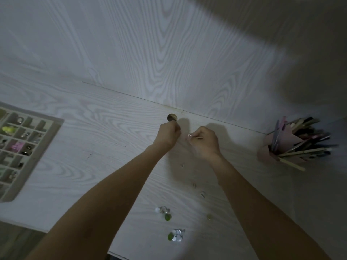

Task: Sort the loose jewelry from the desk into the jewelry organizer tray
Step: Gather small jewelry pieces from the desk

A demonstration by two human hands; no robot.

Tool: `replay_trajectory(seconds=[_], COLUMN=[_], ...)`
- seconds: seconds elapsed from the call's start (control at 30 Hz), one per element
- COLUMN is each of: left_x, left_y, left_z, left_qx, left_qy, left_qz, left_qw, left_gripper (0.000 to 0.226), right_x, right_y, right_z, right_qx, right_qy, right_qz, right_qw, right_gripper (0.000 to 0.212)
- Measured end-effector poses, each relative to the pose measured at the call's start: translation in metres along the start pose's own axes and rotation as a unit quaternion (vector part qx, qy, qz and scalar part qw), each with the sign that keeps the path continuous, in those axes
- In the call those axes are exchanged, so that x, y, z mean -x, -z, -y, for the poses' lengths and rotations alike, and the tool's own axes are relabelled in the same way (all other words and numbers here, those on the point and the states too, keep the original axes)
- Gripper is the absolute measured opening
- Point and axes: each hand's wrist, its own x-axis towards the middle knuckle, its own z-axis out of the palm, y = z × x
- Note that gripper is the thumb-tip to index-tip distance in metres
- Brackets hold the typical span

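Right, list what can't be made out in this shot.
- Left hand: curled fingers hide what it grips; only a round brownish piece shows above.
- Right hand: the pinched shiny bit is too small to identify.
- Organizer tray: cut off by the left edge, contents blurred.
- Small pieces near the right forearm: too dim and tiny.

Your desk (pixel 97 128) was pale, white wood-grain, meeting a matching wall at a seam across mid-frame. At the left edge lay the jewelry organizer tray (pixel 46 145), its compartments partly filled. At the right stood a pink holder of pens (pixel 281 147). Lower centre, clear and green jewelry pieces (pixel 175 236) lay scattered.
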Motion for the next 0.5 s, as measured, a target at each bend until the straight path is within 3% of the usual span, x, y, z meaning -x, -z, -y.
replay_trajectory(seconds=[0.1, 0.2, 0.3, 0.5], left_x=[0.020, 0.046, 0.074, 0.127], left_y=[0.029, 0.063, 0.097, 0.161], left_z=[0.013, 0.025, 0.038, 0.078], left_qx=[0.192, 0.261, 0.283, 0.289], left_qy=[0.053, 0.025, 0.009, 0.001], left_qz=[-0.035, -0.053, -0.063, -0.034], left_qw=[0.979, 0.964, 0.957, 0.957], left_gripper=[0.025, 0.018, 0.012, 0.012], right_x=[0.018, 0.038, 0.053, 0.088], right_y=[-0.001, -0.010, -0.031, -0.091], right_z=[0.017, 0.041, 0.068, 0.127], right_qx=[-0.204, -0.289, -0.302, -0.228], right_qy=[-0.045, -0.079, -0.091, -0.084], right_qz=[0.066, 0.168, 0.232, 0.296], right_qw=[0.976, 0.939, 0.920, 0.924], right_gripper=[0.014, 0.025, 0.026, 0.021])
